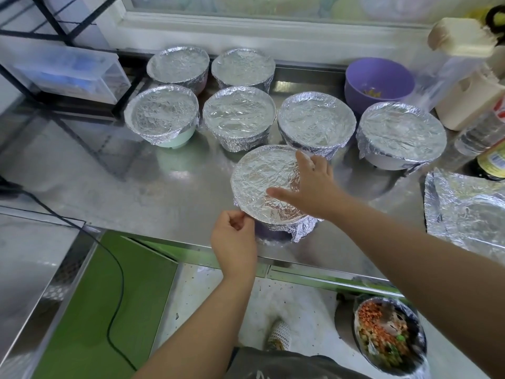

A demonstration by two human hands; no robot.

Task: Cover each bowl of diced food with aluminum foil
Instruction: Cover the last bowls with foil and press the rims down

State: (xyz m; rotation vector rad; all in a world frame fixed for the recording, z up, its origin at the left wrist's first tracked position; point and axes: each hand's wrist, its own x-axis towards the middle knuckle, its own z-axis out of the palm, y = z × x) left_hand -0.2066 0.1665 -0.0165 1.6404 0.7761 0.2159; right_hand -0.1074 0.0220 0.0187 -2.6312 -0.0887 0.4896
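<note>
Grip, left hand (233, 242): fingers curled, thumb and fingertips pinching the foil cover (262, 181) at the near-left rim of the front bowl (273, 234).
Grip, right hand (308, 187): fingers straight and spread, laid flat on the right side of the same foil cover, holding nothing.
Front bowl: purple under its foil skirt; it stands alone near the front edge of the counter, apart from the rows behind.
Covered bowls (237, 116): six, all wrapped in foil, with two in the back row and four in the row before it.
Open bowl (378, 80): purple, at the back right, with a few yellow bits inside.
Loose foil (464, 214): a crumpled sheet lying flat at the right of the counter.
Surface: steel counter (164, 187), shiny and reflective.
Room: white window frame (246, 26) along the back; black rack (68, 36) with a clear plastic box (68, 69) at the back left; bottle (481, 132) and white jug (470, 99) at the right.
Edges: the counter's front edge runs just below the left hand. A black cable (114, 269) trails over the green panel (95, 296) beneath.
Open room: bare steel lies left of the front bowl.
Below counter: bowl of diced food (390, 335) on the pale floor.
</note>
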